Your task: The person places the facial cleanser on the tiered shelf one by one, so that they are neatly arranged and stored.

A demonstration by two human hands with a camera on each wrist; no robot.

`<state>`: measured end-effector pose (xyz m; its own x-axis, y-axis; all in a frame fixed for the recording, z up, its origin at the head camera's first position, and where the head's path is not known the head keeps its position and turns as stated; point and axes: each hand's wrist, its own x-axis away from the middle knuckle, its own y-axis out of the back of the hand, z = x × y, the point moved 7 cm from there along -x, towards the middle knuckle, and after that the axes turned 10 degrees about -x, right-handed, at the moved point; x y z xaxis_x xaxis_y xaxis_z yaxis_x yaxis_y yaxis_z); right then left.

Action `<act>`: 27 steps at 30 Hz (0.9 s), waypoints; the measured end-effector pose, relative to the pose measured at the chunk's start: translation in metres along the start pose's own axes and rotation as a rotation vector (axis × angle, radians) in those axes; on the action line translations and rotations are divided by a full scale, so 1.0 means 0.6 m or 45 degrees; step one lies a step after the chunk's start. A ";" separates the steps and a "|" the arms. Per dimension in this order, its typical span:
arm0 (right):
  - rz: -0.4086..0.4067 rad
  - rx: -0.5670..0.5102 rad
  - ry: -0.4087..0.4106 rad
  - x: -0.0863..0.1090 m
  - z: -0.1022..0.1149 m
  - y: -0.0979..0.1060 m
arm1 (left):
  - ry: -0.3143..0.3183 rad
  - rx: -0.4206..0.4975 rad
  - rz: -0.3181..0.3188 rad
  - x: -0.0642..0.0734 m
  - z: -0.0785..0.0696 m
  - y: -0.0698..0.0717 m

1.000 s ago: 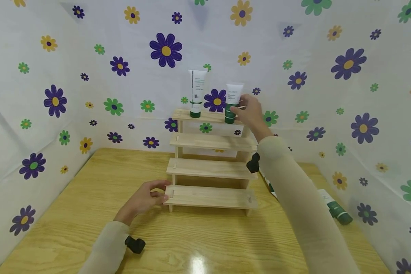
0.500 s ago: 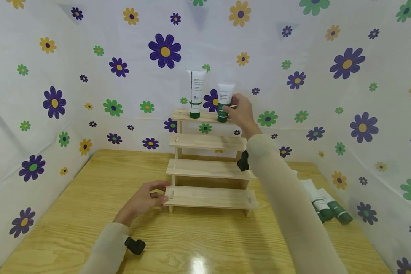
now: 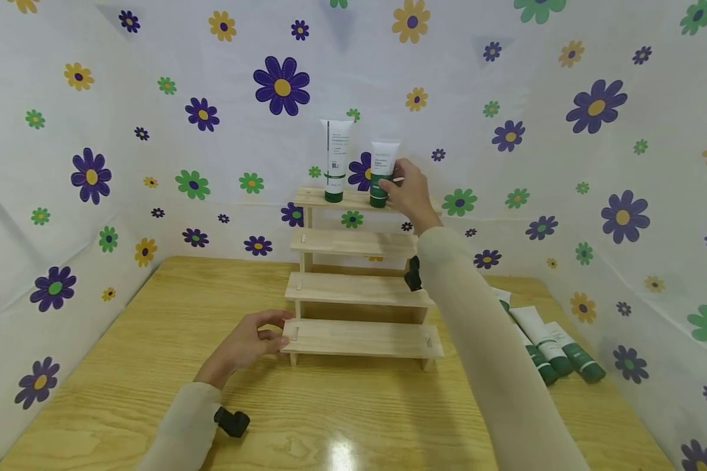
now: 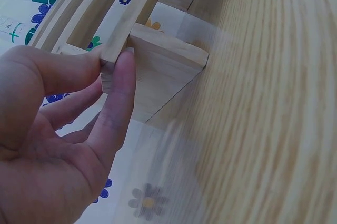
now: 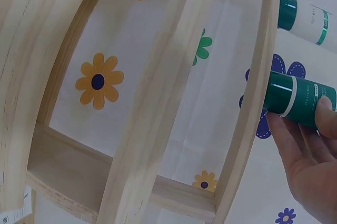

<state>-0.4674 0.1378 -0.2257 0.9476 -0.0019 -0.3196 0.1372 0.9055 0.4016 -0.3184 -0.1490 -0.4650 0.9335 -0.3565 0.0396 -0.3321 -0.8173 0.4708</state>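
A stepped wooden display rack (image 3: 362, 337) with several shelves stands on the table. My left hand (image 3: 244, 343) pinches the left end of its lowest shelf; in the left wrist view the thumb and a finger (image 4: 118, 97) grip that board's edge. At the top shelf, my right hand (image 3: 412, 193) holds a white and green squeeze tube (image 3: 383, 160) upright, cap down. The right wrist view has this tube's green cap (image 5: 279, 92) at the shelf edge, fingers and thumb around the body. A taller white tube (image 3: 336, 157) with a green cap stands to its left on the same shelf.
Several white and green tubes (image 3: 574, 353) lie on the wooden table (image 3: 153, 366) right of the rack, partly behind my right sleeve (image 3: 483, 340). White cloth (image 3: 212, 163) with printed flowers closes off the back and both sides.
My right hand has carried the tube left along the top shelf, closer to the taller tube. More of the lying tubes show beside the right sleeve. My left hand keeps its place.
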 end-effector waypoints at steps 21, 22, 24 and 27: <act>0.044 0.020 -0.033 -0.003 0.000 -0.005 | -0.009 0.027 0.012 0.003 -0.003 0.000; 0.046 0.020 -0.034 -0.003 -0.001 -0.006 | -0.009 0.027 0.012 0.003 -0.003 0.000; 0.047 0.024 -0.034 -0.004 -0.002 -0.007 | -0.013 0.026 0.013 0.002 -0.003 0.000; 0.047 0.029 -0.028 -0.005 -0.005 -0.008 | -0.023 0.023 0.018 0.002 -0.003 0.000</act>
<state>-0.4719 0.1344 -0.2291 0.9582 0.0219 -0.2854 0.1084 0.8951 0.4326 -0.3170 -0.1488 -0.4635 0.9260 -0.3763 0.0300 -0.3480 -0.8201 0.4542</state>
